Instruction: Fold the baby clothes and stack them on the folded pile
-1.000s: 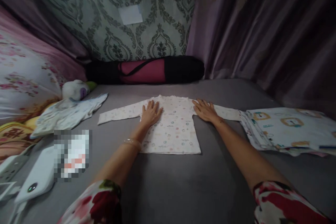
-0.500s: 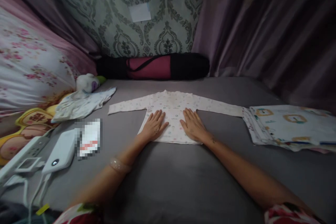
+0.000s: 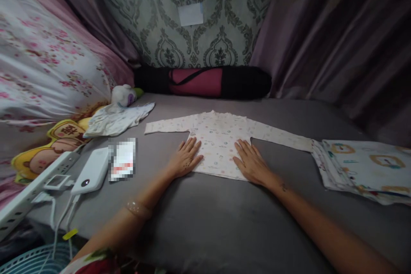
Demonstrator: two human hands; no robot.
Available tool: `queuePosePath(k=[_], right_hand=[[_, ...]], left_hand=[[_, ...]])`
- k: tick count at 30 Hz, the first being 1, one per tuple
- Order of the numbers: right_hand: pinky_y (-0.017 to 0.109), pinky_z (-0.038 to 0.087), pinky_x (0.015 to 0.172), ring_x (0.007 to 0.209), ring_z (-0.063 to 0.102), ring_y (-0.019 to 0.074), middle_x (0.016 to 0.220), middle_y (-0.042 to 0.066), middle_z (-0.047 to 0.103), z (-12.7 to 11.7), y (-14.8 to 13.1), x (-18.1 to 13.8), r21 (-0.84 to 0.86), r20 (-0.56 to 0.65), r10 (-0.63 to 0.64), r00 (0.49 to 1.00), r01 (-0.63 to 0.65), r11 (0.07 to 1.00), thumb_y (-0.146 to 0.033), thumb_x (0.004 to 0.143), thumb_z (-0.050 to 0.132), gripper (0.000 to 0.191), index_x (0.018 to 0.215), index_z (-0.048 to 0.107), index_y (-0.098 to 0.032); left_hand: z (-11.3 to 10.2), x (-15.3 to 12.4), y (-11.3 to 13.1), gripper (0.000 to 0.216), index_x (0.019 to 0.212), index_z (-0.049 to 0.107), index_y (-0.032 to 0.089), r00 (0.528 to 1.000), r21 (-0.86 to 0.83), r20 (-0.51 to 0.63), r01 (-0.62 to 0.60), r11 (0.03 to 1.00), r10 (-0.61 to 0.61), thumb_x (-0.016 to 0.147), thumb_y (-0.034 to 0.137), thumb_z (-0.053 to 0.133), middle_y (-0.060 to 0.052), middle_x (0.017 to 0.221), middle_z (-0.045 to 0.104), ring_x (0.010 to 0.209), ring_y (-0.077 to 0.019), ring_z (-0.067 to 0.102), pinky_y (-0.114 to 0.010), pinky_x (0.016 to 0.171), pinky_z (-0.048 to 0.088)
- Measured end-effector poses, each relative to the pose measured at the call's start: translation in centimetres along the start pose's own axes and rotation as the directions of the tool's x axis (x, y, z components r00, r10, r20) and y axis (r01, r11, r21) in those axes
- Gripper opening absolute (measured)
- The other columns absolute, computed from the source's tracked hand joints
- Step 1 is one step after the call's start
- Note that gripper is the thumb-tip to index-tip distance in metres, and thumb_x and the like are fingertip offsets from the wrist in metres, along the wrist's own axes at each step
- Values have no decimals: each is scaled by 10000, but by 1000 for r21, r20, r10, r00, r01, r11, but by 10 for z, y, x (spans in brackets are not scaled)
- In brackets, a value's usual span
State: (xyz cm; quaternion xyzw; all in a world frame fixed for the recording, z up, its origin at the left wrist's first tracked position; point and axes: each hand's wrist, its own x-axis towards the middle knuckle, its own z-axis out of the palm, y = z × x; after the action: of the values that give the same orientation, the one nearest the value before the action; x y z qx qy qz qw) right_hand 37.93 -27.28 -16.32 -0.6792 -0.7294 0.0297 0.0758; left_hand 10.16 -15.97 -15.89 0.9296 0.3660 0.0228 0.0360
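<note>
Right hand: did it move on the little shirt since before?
Yes. The right hand slid down the shirt, from the right armpit to the bottom hem.

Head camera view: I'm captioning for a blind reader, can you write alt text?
A person's left hand and right hand lie flat, palms down, on the lower part of a small white long-sleeved shirt spread on a grey bed. Folded printed cloths lie to its right, a white power bank to its left.
</note>
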Motion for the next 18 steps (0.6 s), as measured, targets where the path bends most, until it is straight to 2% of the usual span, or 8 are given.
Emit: queuePosePath(k=[5,8,10,13,15,18], right_hand=[[455,138,1160,1436,118,242,1558,106,182,-5,9,-5,14,22,-60,998,60,998,-502,965,187,637,1484,264,-142],[486,132,1153,1433,132,256,1554,114,190,-13,6,-5,28,66,-60,996,58,998,-499,964,213,628,1487,257,-155],[513,102,1149,1432,133,268,1549,130,198,-18,-5,-3,19,64,-54,996,53,998,-460,970,220,599,1473,293,-142],[496,76,1155,1436,114,262,1551,137,192,-20,-32,-3,24,12,-96,995,96,995,-400,979,210,563,1458,328,-128],[483,85,1157,1436,117,258,1555,121,194,-17,-49,-4,48,8,-121,993,121,992,-411,980,214,560,1463,324,-149],[501,75,1154,1436,112,263,1556,101,198,-12,-60,-8,78,45,-114,992,110,991,-429,979,226,560,1474,303,-178]], left_hand=[[2,0,-7,662,1484,239,181,1000,-8,2,-4,1000,4,950,568,181,-112,1559,173,1441,-244,130,-443,1151,152],[-5,4,-7,691,1475,258,173,998,1,54,-11,1000,11,932,599,224,-133,1552,196,1431,-282,170,-491,1135,173],[-12,9,2,658,1437,335,162,997,32,71,-16,999,14,931,578,272,-154,1529,261,1417,-310,210,-530,1119,184],[-15,16,30,536,1382,406,132,998,59,-9,-64,996,65,966,439,269,-162,1505,316,1419,-280,217,-500,1135,170],[-9,17,48,516,1408,370,126,993,46,-56,-103,994,106,980,376,229,-145,1514,306,1425,-248,204,-461,1148,165],[5,13,59,543,1452,305,155,992,25,-55,-109,994,110,984,413,206,-118,1533,267,1427,-245,198,-464,1148,173]])
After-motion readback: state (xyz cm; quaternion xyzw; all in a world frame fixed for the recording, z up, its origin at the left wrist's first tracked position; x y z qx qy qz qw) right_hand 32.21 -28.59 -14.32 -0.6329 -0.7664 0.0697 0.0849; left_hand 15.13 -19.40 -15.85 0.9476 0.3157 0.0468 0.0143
